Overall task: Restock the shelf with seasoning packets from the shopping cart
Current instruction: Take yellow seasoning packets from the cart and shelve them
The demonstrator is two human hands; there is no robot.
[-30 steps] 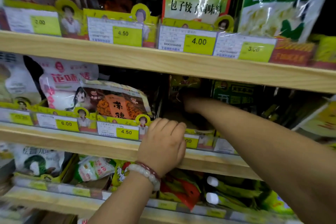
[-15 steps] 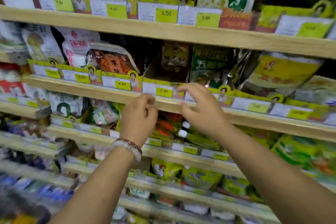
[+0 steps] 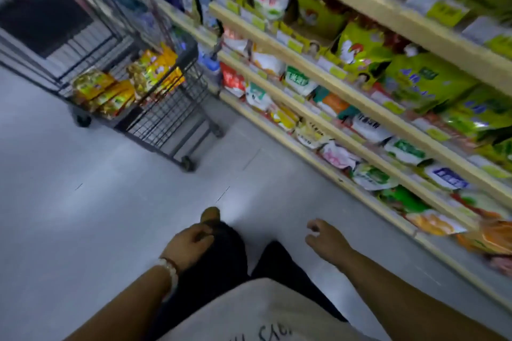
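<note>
Grey floor (image 3: pixel 83 216) under wheeled shopping cart (image 3: pixel 155 108); wooden shelf (image 3: pixel 346 108) rows of seasoning packets (image 3: pixel 368 47).

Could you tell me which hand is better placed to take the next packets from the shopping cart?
Probably the left hand: it hangs empty on the side where the shopping cart with its yellow packets stands. The right hand, also empty, is nearer the shelves.

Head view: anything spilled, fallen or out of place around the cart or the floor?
Nothing stands out. The yellow and orange seasoning packets sit inside the black wire shopping cart; the grey floor shows no dropped packets. Both hands hold nothing. Motion blur hides fine shelf detail.
</note>
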